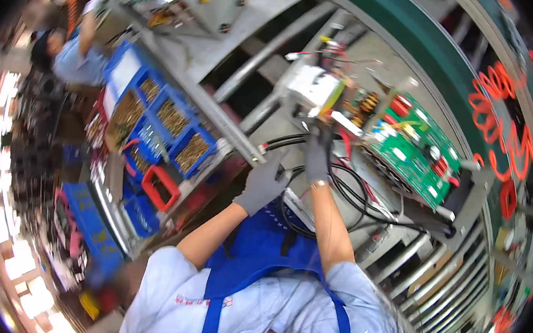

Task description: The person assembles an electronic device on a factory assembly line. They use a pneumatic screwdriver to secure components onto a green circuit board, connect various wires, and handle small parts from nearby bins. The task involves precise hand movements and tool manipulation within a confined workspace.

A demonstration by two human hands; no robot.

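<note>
My left hand (260, 186), in a grey glove, is at the near edge of the metal-framed work station. Its fingers are stretched out with the thumb apart, close to a loop of black cable (357, 207). Farther forward, my right hand (319, 155), also gloved in grey, has its fingers closed just below a white block-shaped part (313, 86). What those fingers hold is blurred and hidden. Right of that hand lies a green circuit board (414, 155) with red and white components. Coils and coloured wires crowd the space between the block and the board.
Blue bins (172, 119) of small brass-coloured parts stand to the left, beside a red-handled tool (160, 188). Metal rollers (442, 296) run at the lower right. Orange coiled hoses (511, 118) hang at the right. Another person (76, 55) works at the far left.
</note>
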